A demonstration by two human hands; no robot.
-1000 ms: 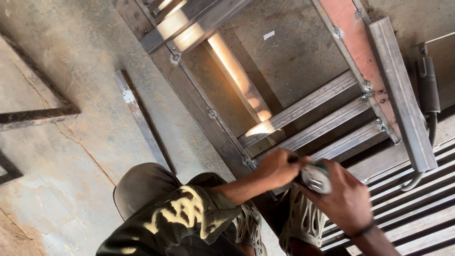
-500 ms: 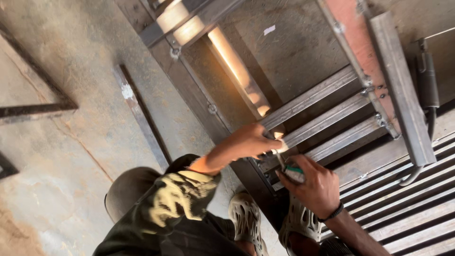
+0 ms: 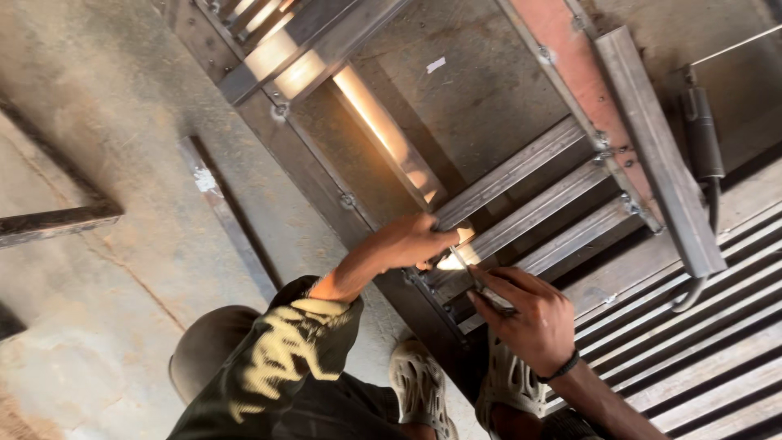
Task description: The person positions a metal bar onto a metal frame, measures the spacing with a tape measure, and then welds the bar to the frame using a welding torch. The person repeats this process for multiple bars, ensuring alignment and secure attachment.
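Person crouched over a steel frame point(image 3: 521, 175) laid flat on a concrete floor point(image 3: 106, 318). Left hand point(image 3: 411, 240) rests on the frame where a crossbar point(image 3: 509, 173) meets the long side rail point(image 3: 314, 175), fingers curled down over the metal, palm hidden. Right hand point(image 3: 529, 319) sits just below and to the right, fingers bent loosely around a thin rod point(image 3: 466, 269) that angles up toward the left hand; rod tip ends close to a bright, glaring spot at the joint, too washed out to read. How firmly the rod is pinched, cannot tell. Dark band on the right wrist. Three crossbars lie side by side, running up to the far rail point(image 3: 652, 147), with a rust-red strip beside it. Cable with a dark handle point(image 3: 700, 134) hangs along the right edge. Loose flat bar point(image 3: 228, 216) lies on the floor, well left of the frame. Two pale perforated shoes point(image 3: 419, 391) below the hands.
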